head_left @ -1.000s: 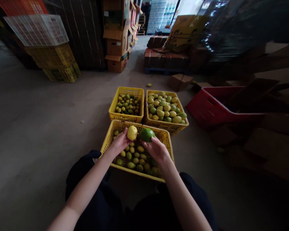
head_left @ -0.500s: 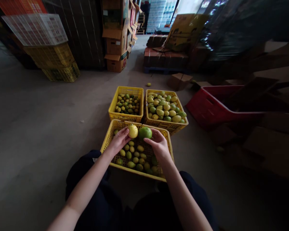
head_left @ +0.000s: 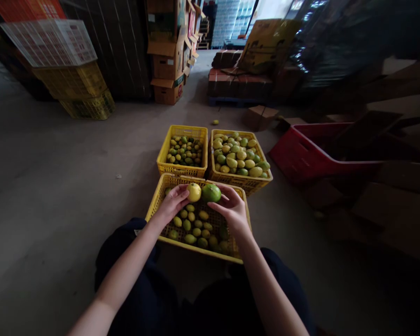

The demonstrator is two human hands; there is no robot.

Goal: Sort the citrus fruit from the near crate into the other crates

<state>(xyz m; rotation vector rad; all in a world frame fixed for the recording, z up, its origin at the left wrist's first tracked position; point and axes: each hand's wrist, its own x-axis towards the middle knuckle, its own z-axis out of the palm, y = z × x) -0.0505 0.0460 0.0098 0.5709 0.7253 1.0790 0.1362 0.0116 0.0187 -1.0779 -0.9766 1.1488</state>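
My left hand (head_left: 174, 202) is closed on a yellow lemon (head_left: 193, 192). A green lemon (head_left: 211, 192) is gripped in my right hand (head_left: 232, 208), thumb below and fingers on its far side. The two fruits are held up side by side with a narrow gap between them. Beneath both hands sits a yellow plastic crate (head_left: 192, 252), with several green and yellow lemons (head_left: 197, 232) spread over its bottom. My forearms hide parts of its sides.
Behind stand a yellow crate (head_left: 160, 161) of smaller lemons and another crate (head_left: 269, 176) heaped with larger ones. A red crate (head_left: 290, 154) and cardboard (head_left: 388, 205) lie to the right. One lemon (head_left: 215, 122) is on the floor beyond. Stacked crates (head_left: 73, 81) rise at left.
Both hands stay in nearly the same place, still gripping the same fruits. The two lemons have turned slightly and shifted a few pixels right and down.
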